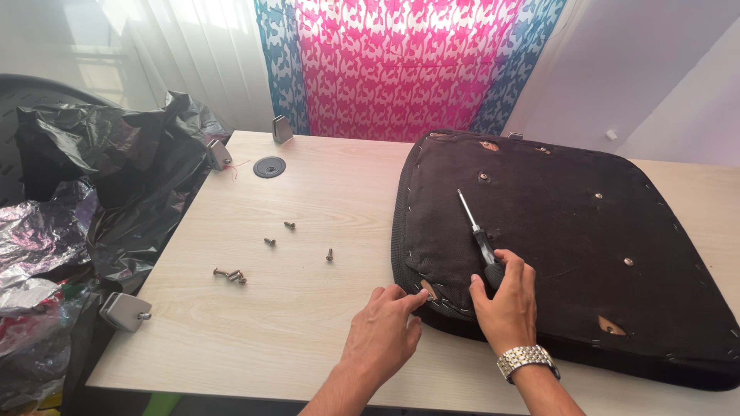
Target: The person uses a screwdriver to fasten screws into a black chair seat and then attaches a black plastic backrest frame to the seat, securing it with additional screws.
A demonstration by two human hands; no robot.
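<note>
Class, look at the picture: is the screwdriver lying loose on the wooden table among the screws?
No. The right hand grips the screwdriver over the dark seat cushion, away from the screws.

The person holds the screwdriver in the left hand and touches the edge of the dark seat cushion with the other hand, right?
Not quite. The head view shows the screwdriver in the right hand; the left hand touches the edge of the dark seat cushion.
</note>
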